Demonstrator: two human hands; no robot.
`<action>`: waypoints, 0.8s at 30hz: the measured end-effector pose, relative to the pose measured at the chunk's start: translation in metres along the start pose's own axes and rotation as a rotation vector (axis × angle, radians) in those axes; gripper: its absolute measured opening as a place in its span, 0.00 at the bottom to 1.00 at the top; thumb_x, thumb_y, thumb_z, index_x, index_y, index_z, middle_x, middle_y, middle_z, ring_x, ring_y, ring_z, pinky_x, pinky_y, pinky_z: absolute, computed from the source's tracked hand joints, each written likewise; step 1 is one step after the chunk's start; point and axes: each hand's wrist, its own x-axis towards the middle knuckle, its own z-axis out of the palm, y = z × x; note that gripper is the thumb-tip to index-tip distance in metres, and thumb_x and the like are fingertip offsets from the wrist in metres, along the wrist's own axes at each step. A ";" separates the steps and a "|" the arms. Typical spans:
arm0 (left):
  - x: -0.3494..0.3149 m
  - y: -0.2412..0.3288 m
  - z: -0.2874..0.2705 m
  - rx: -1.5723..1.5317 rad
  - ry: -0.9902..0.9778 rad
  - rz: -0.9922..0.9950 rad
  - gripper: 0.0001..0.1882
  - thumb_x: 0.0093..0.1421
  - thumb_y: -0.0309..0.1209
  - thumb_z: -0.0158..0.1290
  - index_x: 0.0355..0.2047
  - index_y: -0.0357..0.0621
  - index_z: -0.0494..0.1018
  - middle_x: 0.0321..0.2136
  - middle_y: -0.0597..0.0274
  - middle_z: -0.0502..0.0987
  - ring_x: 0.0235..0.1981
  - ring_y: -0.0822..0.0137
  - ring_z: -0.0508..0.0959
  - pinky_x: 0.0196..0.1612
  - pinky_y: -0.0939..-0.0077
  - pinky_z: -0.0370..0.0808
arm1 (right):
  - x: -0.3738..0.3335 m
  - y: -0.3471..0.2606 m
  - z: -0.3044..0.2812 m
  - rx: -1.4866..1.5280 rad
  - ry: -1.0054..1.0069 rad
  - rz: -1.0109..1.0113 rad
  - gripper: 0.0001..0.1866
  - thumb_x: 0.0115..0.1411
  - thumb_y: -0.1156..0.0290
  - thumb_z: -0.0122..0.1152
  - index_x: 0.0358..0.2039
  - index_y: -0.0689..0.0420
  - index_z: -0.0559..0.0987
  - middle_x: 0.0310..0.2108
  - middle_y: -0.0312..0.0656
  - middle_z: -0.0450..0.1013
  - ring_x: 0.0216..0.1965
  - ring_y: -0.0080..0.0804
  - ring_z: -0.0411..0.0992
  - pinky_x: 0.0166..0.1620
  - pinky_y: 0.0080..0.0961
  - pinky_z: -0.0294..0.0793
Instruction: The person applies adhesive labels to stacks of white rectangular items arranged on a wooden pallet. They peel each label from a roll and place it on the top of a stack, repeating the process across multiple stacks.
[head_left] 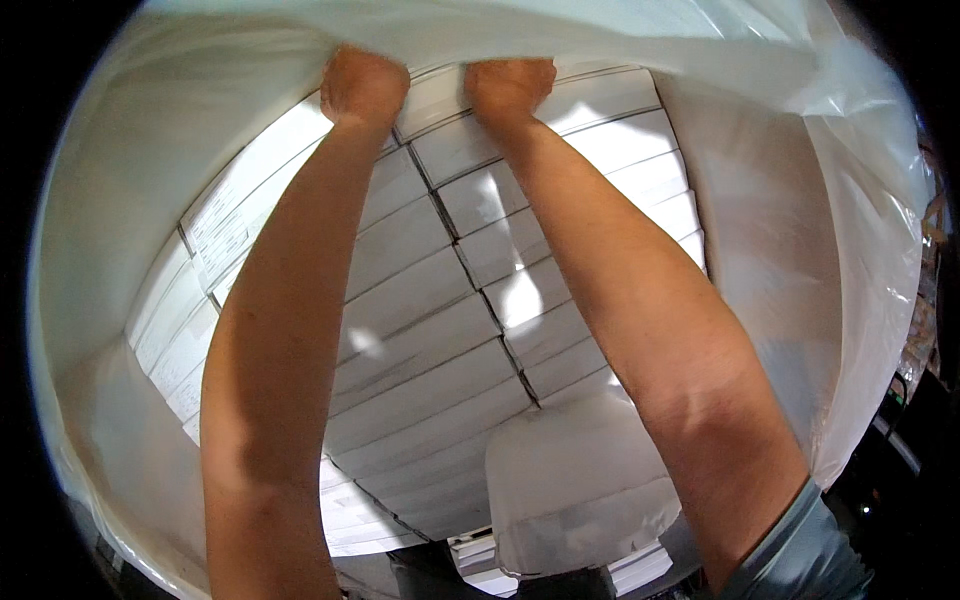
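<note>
Both my arms stretch forward into a large opening lined with a translucent white plastic bag (pixel 760 200). Rows of slim white boxes (pixel 420 270) lie packed tightly inside it. At the far end of the rows, my left hand (pixel 365 85) is curled closed against the bag's far wall. A short way to its right, my right hand (pixel 510 85) is also curled, at the same far edge. Between the two hands shows part of a white box (pixel 437 95). The fingertips of both hands are hidden, so what they grip cannot be made out.
A pale translucent flap (pixel 580 480) hangs over the near boxes at lower right. The bag's loose edge (pixel 870 270) rises along the right side. More white boxes (pixel 240 215) with fine print stand at the left. Dark clutter (pixel 890 430) lies outside the bag.
</note>
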 end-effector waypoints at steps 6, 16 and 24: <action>-0.005 0.008 0.014 0.379 -0.064 -0.056 0.23 0.59 0.48 0.49 0.46 0.47 0.75 0.47 0.57 0.75 0.48 0.60 0.76 0.45 0.62 0.74 | -0.003 -0.004 0.000 0.107 0.170 -0.108 0.14 0.54 0.63 0.59 0.37 0.58 0.80 0.38 0.47 0.76 0.42 0.44 0.73 0.46 0.37 0.71; -0.038 -0.002 0.021 0.354 0.044 0.058 0.26 0.63 0.50 0.45 0.55 0.52 0.68 0.53 0.59 0.70 0.54 0.61 0.71 0.53 0.63 0.69 | -0.005 0.005 -0.006 0.017 0.203 -0.395 0.13 0.56 0.66 0.57 0.40 0.56 0.78 0.41 0.45 0.75 0.44 0.42 0.72 0.45 0.36 0.71; -0.041 -0.008 0.002 0.346 -0.107 -0.002 0.23 0.65 0.46 0.46 0.57 0.54 0.67 0.52 0.59 0.71 0.53 0.60 0.72 0.52 0.63 0.70 | -0.011 0.008 -0.020 -0.017 0.279 -0.702 0.13 0.58 0.68 0.55 0.43 0.54 0.77 0.44 0.44 0.74 0.46 0.41 0.72 0.45 0.36 0.72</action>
